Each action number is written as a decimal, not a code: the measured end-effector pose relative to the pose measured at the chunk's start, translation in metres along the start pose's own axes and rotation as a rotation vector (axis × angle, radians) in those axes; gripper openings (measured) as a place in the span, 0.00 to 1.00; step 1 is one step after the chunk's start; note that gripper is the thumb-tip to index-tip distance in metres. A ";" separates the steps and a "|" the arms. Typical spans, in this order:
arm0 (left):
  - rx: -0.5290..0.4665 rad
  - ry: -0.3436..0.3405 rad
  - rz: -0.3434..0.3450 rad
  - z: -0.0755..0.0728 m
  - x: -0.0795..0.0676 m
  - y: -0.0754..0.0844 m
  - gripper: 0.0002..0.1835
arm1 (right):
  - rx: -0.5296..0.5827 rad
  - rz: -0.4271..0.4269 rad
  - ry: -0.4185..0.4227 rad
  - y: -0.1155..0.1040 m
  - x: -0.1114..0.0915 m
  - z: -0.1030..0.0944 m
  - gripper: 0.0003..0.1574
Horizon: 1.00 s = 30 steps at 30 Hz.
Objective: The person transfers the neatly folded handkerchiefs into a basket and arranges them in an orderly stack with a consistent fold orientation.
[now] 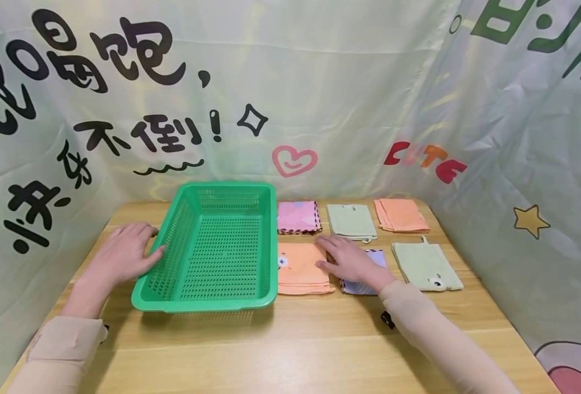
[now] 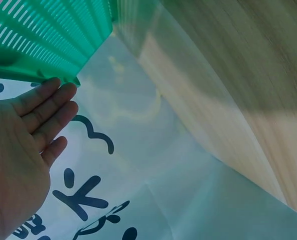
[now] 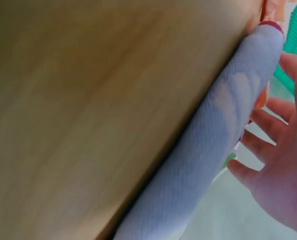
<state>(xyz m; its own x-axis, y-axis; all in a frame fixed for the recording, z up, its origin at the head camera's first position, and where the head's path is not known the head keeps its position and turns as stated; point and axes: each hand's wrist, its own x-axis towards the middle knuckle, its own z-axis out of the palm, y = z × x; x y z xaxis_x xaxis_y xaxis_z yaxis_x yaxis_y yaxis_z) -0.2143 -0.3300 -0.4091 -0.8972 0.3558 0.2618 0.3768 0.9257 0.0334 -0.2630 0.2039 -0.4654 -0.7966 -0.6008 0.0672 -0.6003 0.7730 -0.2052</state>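
A green perforated plastic basket point(image 1: 224, 260) stands left of centre on the wooden table. My left hand point(image 1: 123, 253) is at its left side, thumb along the rim; in the left wrist view its straight fingertips point(image 2: 66, 91) come right up to the basket's edge. Over the front row of folded cloths reaches my right hand point(image 1: 352, 261), fingers spread and nothing gripped. Its fingertips overlap the right edge of an orange cloth point(image 1: 300, 268), which lies against the basket. Below the palm, partly hidden, is a purple-blue cloth point(image 1: 361, 287), seen close up in the right wrist view.
Behind lie a pink cloth with a checked edge point(image 1: 297, 217), a pale green cloth point(image 1: 352, 221) and another orange cloth point(image 1: 401, 215). A second pale green cloth point(image 1: 428, 266) with a loop sits at front right. A printed fabric sheet point(image 1: 349, 98) walls the table's back and sides.
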 end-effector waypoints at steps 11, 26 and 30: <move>0.022 0.010 0.031 0.000 0.003 0.000 0.25 | 0.030 -0.054 -0.045 -0.002 0.008 0.004 0.42; 0.023 0.027 0.032 0.002 0.000 0.001 0.24 | 0.142 -0.078 -0.029 -0.007 0.018 -0.001 0.37; 0.017 0.025 0.022 0.002 0.000 0.001 0.24 | 0.159 -0.117 -0.003 -0.007 0.020 -0.001 0.34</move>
<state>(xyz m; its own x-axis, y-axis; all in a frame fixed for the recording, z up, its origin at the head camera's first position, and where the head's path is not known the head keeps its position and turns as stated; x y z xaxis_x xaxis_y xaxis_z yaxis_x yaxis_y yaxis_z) -0.2144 -0.3287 -0.4109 -0.8824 0.3732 0.2864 0.3925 0.9197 0.0108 -0.2748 0.1866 -0.4619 -0.7219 -0.6852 0.0969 -0.6697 0.6564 -0.3474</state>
